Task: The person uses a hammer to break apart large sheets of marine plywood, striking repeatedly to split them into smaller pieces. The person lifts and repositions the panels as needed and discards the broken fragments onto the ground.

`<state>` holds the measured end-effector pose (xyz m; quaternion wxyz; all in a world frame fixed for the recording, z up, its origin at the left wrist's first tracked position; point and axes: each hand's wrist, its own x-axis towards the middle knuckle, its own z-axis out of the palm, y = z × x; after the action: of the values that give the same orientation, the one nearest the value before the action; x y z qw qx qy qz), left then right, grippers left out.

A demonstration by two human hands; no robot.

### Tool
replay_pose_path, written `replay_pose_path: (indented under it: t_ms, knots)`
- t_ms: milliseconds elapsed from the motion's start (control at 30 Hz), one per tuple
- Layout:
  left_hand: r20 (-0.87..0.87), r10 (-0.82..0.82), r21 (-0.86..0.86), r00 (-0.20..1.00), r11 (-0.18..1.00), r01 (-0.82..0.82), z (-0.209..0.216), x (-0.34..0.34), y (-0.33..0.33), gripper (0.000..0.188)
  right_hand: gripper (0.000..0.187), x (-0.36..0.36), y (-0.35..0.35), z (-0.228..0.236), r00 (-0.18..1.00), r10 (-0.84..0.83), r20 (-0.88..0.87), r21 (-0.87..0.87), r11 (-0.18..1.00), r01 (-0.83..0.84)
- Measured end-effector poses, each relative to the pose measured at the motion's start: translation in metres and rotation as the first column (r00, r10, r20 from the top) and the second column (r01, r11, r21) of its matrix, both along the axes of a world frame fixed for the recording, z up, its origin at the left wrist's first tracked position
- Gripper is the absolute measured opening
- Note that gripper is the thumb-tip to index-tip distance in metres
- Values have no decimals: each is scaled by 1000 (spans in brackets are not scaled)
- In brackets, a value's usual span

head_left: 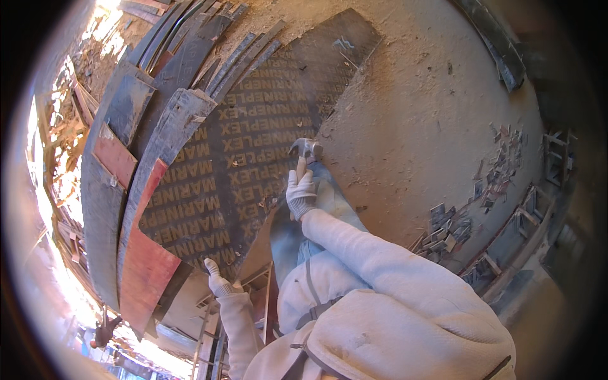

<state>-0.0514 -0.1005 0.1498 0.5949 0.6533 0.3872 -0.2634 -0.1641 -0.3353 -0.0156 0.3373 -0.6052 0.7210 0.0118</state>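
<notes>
A claw hammer (306, 148) is gripped upright by its wooden handle in my right hand (300, 191), which wears a pale knitted glove. The metal head shows above my fist, in front of a large dark plywood sheet (215, 183) with rows of yellow print. My left hand (217, 278), also gloved, holds the near edge of this sheet at its lower corner. One digit lies along the edge; the other fingers are partly hidden. The sheet is broad and irregularly cut, its far end reaching toward the top of the view.
Dark and reddish boards (149, 272) are stacked along the left, with narrow planks (247, 63) beyond. Bare dusty ground (405, 139) spreads to the right. Scattered wood offcuts (446, 231) lie there, near wooden frames (522, 221). Another person (106, 329) is at the lower left.
</notes>
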Motion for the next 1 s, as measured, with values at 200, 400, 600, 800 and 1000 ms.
replay_pose_path:
  t_ms: [200, 400, 600, 800, 1000]
  knots:
    - [-5, 6, 11, 1000, 1000, -6, 3, 3, -6, 57, 55, -27, -39, 16, 949, -93, 302, 316, 949, -8]
    - [60, -52, -125, 997, 990, 59, -11, 3, 11, 55, 70, -44, -130, 60, 909, -20, 416, 267, 958, -102]
    - [-22, 9, -32, 1000, 999, -10, -18, 5, 20, 52, 52, -67, -198, 90, 956, -19, 291, 470, 874, -125]
    - [-23, -14, -81, 1000, 997, 12, -14, 3, 20, 53, 33, -65, -193, 95, 841, -215, 496, 404, 915, -5]
    - [-39, -12, -43, 999, 999, 10, 1, -1, 6, 54, 38, -50, -176, 96, 893, 383, 237, 560, 697, -448]
